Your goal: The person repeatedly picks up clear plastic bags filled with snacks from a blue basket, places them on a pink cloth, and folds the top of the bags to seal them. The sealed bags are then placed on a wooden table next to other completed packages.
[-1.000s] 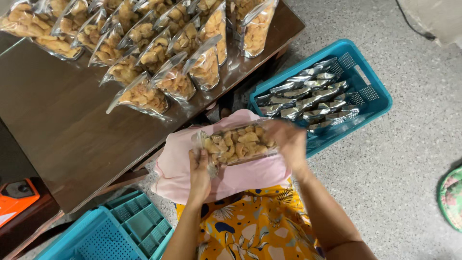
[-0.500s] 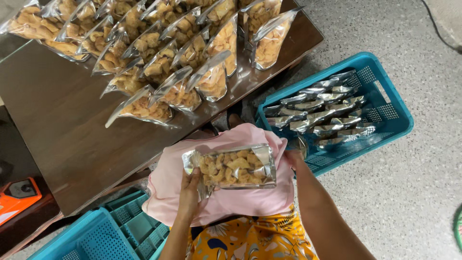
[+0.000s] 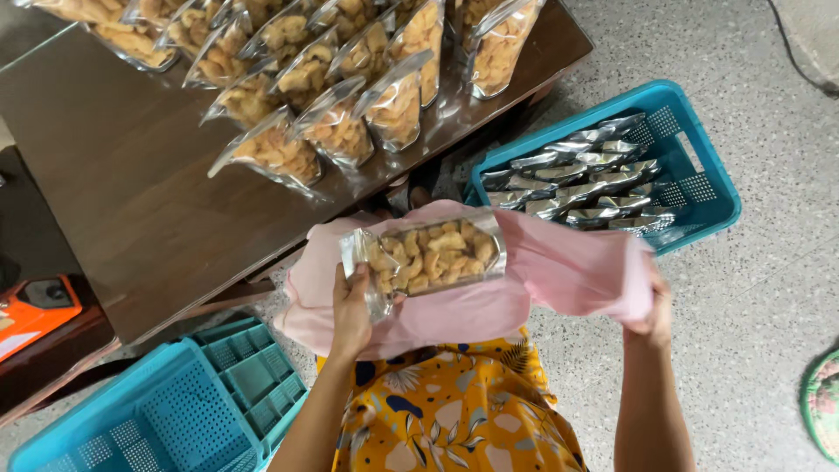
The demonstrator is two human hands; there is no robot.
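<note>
My left hand point(image 3: 351, 308) grips the left end of a clear pouch of pale fried snacks point(image 3: 428, 258), held flat over a pink cloth point(image 3: 524, 280) in front of me. My right hand point(image 3: 651, 313) is out to the right, fingers closed on the pink cloth's right edge and stretching it sideways. The cloth lies under the pouch and drapes over my lap, above a yellow flowered garment point(image 3: 454, 411).
A dark brown table point(image 3: 131, 210) ahead carries several filled snack pouches point(image 3: 341, 96) in rows. A teal crate point(image 3: 699, 188) on the right holds several silver pouches point(image 3: 585, 179). Another teal crate point(image 3: 166, 411) sits lower left. An orange object point(image 3: 31, 306) lies at far left. Speckled floor on the right.
My right hand let go of the pouch, moved right and pulled the pink cloth outward. My left hand kept the pouch, now alone on it.
</note>
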